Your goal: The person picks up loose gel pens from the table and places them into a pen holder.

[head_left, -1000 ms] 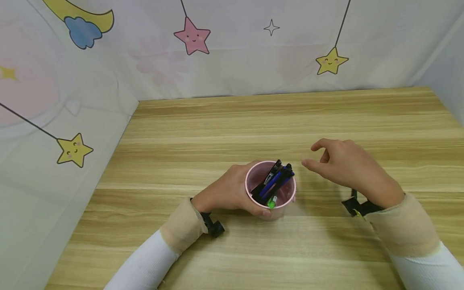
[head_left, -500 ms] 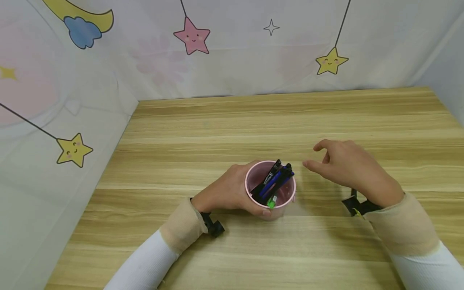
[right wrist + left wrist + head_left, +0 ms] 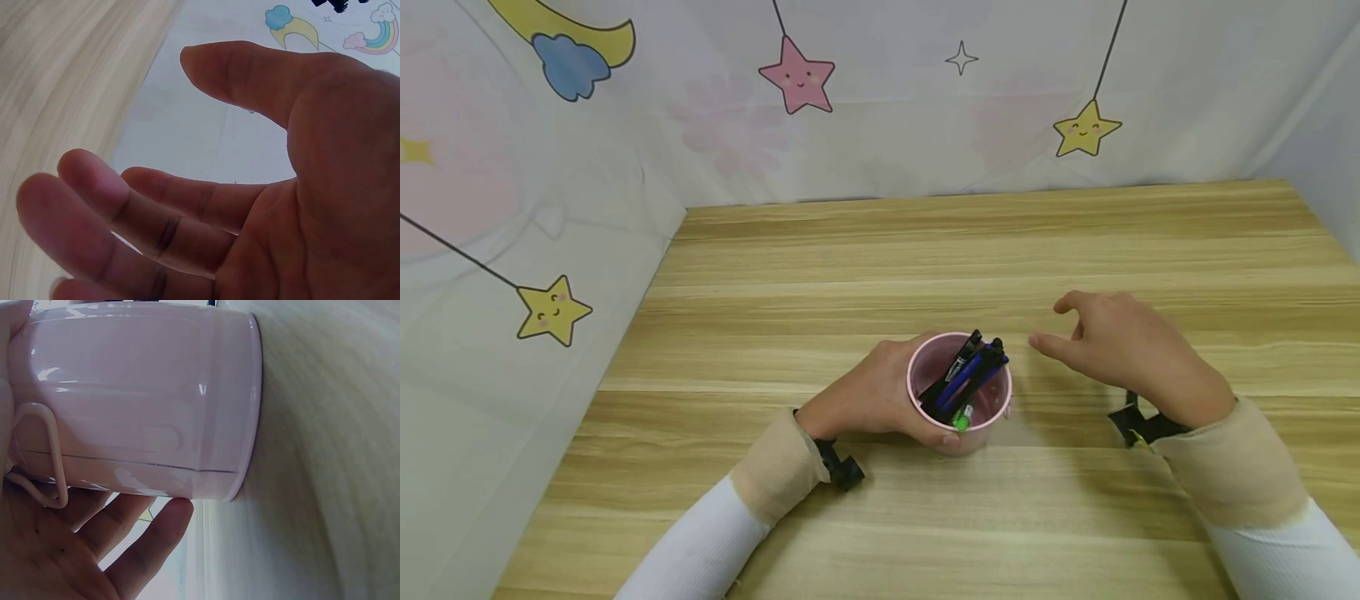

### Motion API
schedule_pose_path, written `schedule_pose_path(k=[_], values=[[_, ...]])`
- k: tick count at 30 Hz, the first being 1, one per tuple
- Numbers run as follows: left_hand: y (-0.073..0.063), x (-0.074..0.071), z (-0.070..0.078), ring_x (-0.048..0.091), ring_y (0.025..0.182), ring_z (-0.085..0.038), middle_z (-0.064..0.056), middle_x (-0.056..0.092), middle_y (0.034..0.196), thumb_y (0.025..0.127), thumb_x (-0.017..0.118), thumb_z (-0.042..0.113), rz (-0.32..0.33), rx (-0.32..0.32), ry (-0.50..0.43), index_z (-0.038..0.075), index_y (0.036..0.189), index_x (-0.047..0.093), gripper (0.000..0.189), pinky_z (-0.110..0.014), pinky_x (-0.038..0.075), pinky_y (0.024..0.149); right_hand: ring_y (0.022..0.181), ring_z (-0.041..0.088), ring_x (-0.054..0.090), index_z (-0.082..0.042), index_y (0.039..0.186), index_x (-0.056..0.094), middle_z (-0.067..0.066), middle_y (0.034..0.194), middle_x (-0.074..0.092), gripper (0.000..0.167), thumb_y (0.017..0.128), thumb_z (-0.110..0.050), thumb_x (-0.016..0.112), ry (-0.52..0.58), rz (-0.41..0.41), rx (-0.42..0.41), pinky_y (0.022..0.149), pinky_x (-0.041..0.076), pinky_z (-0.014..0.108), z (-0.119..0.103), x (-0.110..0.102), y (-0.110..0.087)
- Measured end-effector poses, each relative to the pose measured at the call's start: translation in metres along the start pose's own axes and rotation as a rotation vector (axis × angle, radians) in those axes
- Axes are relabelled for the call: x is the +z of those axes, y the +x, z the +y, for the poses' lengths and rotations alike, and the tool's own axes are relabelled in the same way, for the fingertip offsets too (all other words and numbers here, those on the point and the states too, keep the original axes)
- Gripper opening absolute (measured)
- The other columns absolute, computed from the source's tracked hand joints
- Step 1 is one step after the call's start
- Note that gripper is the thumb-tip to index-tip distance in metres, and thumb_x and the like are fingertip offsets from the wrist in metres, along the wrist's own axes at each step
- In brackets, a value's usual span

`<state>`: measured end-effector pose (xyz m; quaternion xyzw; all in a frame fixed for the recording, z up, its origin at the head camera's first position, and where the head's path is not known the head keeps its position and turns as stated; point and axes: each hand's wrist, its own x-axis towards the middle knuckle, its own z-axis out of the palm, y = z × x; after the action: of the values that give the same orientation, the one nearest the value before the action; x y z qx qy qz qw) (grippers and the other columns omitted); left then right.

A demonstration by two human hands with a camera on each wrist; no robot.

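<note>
A pink metal pail (image 3: 925, 367) stands on the wooden table, with several black and blue pens (image 3: 964, 379) leaning inside it. One green-ended pen (image 3: 962, 419) sits low against the near rim. My left hand (image 3: 880, 392) grips the pail from its left side, thumb across the front. In the left wrist view the pail's smooth wall (image 3: 144, 387) and a small side loop (image 3: 55, 450) show, with fingers wrapped behind. Right of the pail, apart from it, my right hand (image 3: 1120, 350) hovers with relaxed, slightly bent fingers. Its palm (image 3: 269, 231) holds nothing in the right wrist view.
The wooden table (image 3: 850, 258) reaches back to a white cloth backdrop (image 3: 880, 150) printed with stars and a moon. A similar cloth hangs along the left side. Dark camera mounts (image 3: 842, 471) sit under both wrists.
My right hand has drifted very slightly to the right, away from the pail. The left hand, pail and pens have stayed in place.
</note>
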<state>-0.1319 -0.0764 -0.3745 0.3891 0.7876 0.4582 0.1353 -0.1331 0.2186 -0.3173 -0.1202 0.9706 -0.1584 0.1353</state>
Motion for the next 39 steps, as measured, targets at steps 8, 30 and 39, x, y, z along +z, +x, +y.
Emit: schedule_pose_path(k=[8, 30, 39], values=[[0.001, 0.0, 0.001, 0.061, 0.113, -0.004, 0.013, 0.064, 0.125, 0.061, 0.097, 0.04, -0.003, -0.005, -0.016, 0.026, 0.144, 0.052, 0.095, -0.027, 0.05, 0.097, 0.094, 0.039, 0.068, 0.008, 0.134, 0.055, 0.024, 0.11, 0.07, 0.078, 0.095, -0.059, 0.058, -0.051, -0.019, 0.023, 0.072, 0.054, 0.056, 0.004, -0.001, 0.0], [0.001, 0.0, 0.001, 0.061, 0.112, -0.003, 0.015, 0.064, 0.124, 0.061, 0.097, 0.038, 0.006, 0.0, -0.009, 0.027, 0.144, 0.052, 0.095, -0.027, 0.05, 0.096, 0.096, 0.044, 0.066, 0.008, 0.139, 0.05, 0.031, 0.113, 0.065, 0.085, 0.094, -0.063, 0.057, -0.105, -0.082, 0.086, 0.057, 0.053, 0.049, 0.01, -0.002, 0.0], [0.0, 0.0, 0.001, 0.062, 0.11, -0.003, 0.014, 0.065, 0.123, 0.06, 0.097, 0.037, 0.013, 0.005, -0.008, 0.027, 0.143, 0.053, 0.095, -0.026, 0.051, 0.096, 0.099, 0.045, 0.066, 0.01, 0.139, 0.049, 0.032, 0.126, 0.061, 0.085, 0.094, -0.062, 0.056, -0.115, -0.087, 0.093, 0.059, 0.053, 0.051, 0.012, -0.002, -0.001]])
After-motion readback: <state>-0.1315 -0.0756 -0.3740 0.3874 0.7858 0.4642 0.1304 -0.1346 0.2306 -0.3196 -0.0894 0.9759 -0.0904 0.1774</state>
